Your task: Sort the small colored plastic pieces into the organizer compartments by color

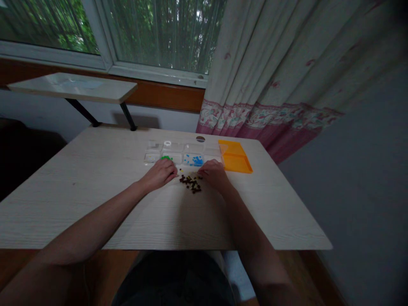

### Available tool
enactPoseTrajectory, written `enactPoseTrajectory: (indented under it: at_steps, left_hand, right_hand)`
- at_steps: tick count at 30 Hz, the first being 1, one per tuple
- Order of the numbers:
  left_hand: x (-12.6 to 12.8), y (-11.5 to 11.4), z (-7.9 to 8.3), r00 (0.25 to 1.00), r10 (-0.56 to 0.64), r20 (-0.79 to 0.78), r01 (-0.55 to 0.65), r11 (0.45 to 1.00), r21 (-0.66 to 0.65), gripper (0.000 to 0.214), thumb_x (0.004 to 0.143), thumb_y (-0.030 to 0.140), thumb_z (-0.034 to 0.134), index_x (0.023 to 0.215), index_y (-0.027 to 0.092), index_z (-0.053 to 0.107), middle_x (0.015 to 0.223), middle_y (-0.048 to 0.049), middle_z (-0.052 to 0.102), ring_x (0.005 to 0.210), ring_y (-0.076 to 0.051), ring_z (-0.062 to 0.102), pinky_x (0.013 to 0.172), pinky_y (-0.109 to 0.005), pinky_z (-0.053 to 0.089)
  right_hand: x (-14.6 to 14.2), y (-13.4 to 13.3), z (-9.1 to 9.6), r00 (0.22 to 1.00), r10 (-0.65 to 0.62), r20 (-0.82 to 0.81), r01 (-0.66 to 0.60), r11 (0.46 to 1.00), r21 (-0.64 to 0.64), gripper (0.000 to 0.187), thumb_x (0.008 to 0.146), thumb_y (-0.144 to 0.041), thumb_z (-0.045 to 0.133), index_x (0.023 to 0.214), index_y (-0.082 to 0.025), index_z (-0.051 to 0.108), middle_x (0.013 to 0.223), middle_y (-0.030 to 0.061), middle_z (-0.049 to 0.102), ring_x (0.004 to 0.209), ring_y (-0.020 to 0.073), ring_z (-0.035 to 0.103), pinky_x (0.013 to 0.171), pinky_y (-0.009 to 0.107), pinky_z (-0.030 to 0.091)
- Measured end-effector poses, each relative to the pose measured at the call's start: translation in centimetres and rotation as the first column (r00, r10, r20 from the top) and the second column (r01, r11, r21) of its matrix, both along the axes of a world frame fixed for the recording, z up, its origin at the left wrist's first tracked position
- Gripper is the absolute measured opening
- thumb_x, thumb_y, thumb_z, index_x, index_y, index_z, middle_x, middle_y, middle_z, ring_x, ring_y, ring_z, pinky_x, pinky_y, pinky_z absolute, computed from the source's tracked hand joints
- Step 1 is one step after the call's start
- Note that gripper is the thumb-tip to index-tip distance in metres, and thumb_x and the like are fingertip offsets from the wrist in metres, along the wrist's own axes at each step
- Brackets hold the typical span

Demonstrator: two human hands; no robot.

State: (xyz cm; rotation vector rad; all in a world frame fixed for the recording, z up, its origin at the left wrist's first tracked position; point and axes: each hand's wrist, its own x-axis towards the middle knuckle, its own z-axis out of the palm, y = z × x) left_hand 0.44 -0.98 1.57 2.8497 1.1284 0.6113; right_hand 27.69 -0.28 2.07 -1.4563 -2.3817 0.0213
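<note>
A small heap of dark beads (191,183) lies on the pale wooden table (95,195) between my hands. My left hand (160,173) rests palm down just left of the heap, fingers curled and pinched at the table. My right hand (214,174) sits just right of it, fingertips drawn together at the heap's edge. What either pinch holds is too small to see. Behind the hands lies a clear compartment box (178,153) with green beads (165,158) in one cell and blue beads (194,160) in another.
An orange lid or tray (235,157) lies at the box's right end. A small round dark cap (200,138) sits behind the box. A raised white shelf (73,87) stands at the back left under the window. A curtain (270,72) hangs at the right.
</note>
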Motion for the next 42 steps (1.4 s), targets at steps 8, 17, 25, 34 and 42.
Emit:
enactPoseTrajectory:
  at_steps: [8, 17, 25, 34, 42]
  left_hand:
    - [0.0, 0.2, -0.2, 0.995, 0.067, 0.070, -0.069, 0.997, 0.022, 0.028, 0.096, 0.039, 0.044, 0.089, 0.017, 0.059, 0.091, -0.0091, 0.058, 0.092, -0.023, 0.051, 0.082, -0.036, 0.041]
    - [-2.9, 1.4, 0.9, 0.934, 0.242, 0.262, -0.278, 0.954, 0.111, 0.028, 0.096, 0.036, 0.043, 0.091, 0.016, 0.061, 0.088, -0.0091, 0.060, 0.090, -0.023, 0.053, 0.086, -0.039, 0.043]
    - [-6.7, 3.3, 0.5, 0.887, 0.426, 0.179, -0.455, 0.872, 0.178, 0.032, 0.094, 0.037, 0.042, 0.089, 0.016, 0.065, 0.088, -0.0110, 0.062, 0.089, -0.026, 0.055, 0.083, -0.041, 0.043]
    - [-8.0, 3.7, 0.9, 0.820, 0.527, 0.224, -0.565, 0.809, 0.163, 0.034, 0.094, 0.041, 0.042, 0.086, 0.017, 0.065, 0.087, -0.0115, 0.060, 0.090, -0.027, 0.052, 0.082, -0.040, 0.039]
    - [-8.7, 3.6, 0.3, 0.806, 0.560, 0.192, -0.588, 0.793, 0.159, 0.037, 0.094, 0.043, 0.044, 0.084, 0.015, 0.066, 0.085, -0.0101, 0.060, 0.092, -0.027, 0.048, 0.086, -0.041, 0.036]
  right_hand:
    - [0.1, 0.4, -0.6, 0.993, -0.010, -0.117, 0.022, 0.994, 0.106, 0.010, 0.084, -0.027, 0.066, 0.079, -0.025, 0.075, 0.087, 0.0024, 0.071, 0.092, 0.0201, 0.056, 0.084, 0.033, 0.036]
    - [1.1, 0.7, -0.3, 0.958, -0.081, -0.276, 0.158, 0.950, 0.268, 0.014, 0.087, -0.032, 0.064, 0.084, -0.025, 0.075, 0.088, 0.0026, 0.070, 0.093, 0.0195, 0.055, 0.087, 0.034, 0.035]
    - [3.0, 1.3, -0.2, 0.909, -0.231, -0.346, 0.332, 0.905, 0.267, 0.016, 0.088, -0.030, 0.061, 0.086, -0.024, 0.076, 0.091, 0.0032, 0.070, 0.095, 0.0203, 0.053, 0.089, 0.035, 0.034]
    - [4.4, 2.1, -1.4, 0.847, -0.353, -0.397, 0.477, 0.835, 0.276, 0.023, 0.087, -0.034, 0.056, 0.088, -0.023, 0.076, 0.092, 0.0050, 0.069, 0.097, 0.0217, 0.052, 0.089, 0.036, 0.033]
    - [4.7, 1.8, -2.0, 0.773, -0.520, -0.363, 0.617, 0.750, 0.239, 0.025, 0.086, -0.037, 0.055, 0.088, -0.024, 0.076, 0.095, 0.0059, 0.069, 0.099, 0.0252, 0.049, 0.091, 0.043, 0.031]
